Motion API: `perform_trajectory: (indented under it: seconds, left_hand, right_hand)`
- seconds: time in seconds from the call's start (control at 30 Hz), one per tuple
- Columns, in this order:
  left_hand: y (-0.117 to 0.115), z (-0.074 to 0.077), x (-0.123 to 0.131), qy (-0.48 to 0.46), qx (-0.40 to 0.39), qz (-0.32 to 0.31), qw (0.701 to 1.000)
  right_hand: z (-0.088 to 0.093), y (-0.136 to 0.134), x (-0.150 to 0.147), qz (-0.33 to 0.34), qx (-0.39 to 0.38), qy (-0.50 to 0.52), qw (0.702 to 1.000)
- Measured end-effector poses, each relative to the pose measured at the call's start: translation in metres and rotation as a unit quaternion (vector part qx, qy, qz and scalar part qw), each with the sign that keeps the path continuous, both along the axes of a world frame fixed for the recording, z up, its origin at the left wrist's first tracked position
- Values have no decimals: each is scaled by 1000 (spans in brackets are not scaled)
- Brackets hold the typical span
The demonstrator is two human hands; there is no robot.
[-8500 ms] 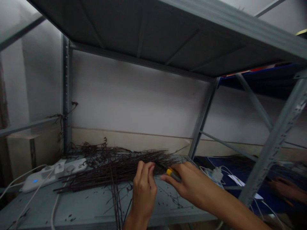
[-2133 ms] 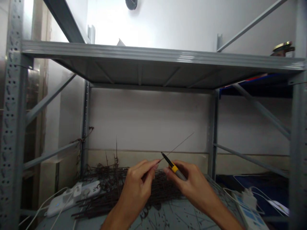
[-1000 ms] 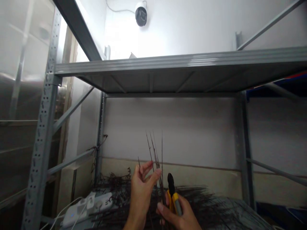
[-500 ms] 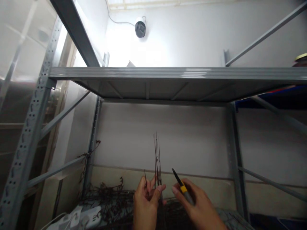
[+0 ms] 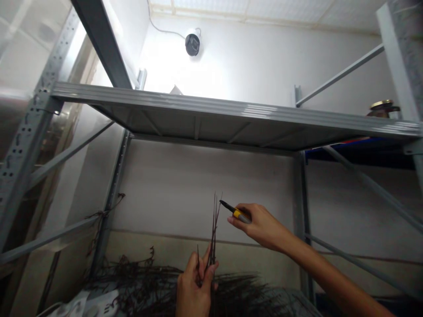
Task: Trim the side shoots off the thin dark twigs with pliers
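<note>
My left hand [image 5: 195, 281] is closed around a few thin dark brown twigs [image 5: 214, 233], which stand nearly upright from the fingers. One shorter twig [image 5: 198, 259] pokes up separately on the left side of the same hand. Higher and to the right, my right hand [image 5: 253, 220] grips a small hand tool [image 5: 236, 213] with a black pointed end and a yellow-and-grey handle. Its black tip points left, close to the upper part of the twigs; whether it touches them I cannot tell. Below both hands lies a dark heap of similar twigs [image 5: 241, 293].
A grey metal shelf [image 5: 198, 103] spans above the hands, with perforated posts [image 5: 36, 114] and slanted braces. Jars [image 5: 381, 108] stand on it at right. A white power strip [image 5: 95, 304] lies lower left. A curly twig [image 5: 105, 212] hangs on the left brace. A camera [image 5: 192, 43] is wall-mounted.
My right hand has risen and reached forward, bringing the tool's tip up beside the twig tops. My left hand still holds the twigs. The view has tilted and shifted right.
</note>
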State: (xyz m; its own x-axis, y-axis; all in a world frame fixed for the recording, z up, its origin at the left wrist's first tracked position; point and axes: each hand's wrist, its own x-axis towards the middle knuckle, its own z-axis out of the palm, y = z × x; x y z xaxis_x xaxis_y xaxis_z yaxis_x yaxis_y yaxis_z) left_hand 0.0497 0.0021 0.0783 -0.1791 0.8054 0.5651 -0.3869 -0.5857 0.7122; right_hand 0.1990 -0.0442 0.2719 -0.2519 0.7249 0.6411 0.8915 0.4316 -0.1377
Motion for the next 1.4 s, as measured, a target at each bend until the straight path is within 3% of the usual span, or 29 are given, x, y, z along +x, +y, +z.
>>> perform_trajectory:
  seconds: [0.6, 0.8, 1.0, 1.27, 1.4]
  left_hand:
    - [0, -1, -8, 14, -17, -2, 1000]
    - [-5, 0, -12, 25, -27, -8, 999]
    - [-11, 6, -18, 41, -52, -37, 997]
    - [-3, 11, -24, -60, -69, -63, 994]
    - [-3, 15, -27, -87, -87, -81, 989]
  right_hand:
    - [0, 7, -3, 27, -7, -46, 999]
    - [-3, 22, 9, -4, 84, -137, 987]
    - [-7, 38, 7, 19, 100, -143, 984]
    - [12, 43, 7, 28, 46, -112, 992]
    - [10, 40, 1, 27, -7, -108, 994]
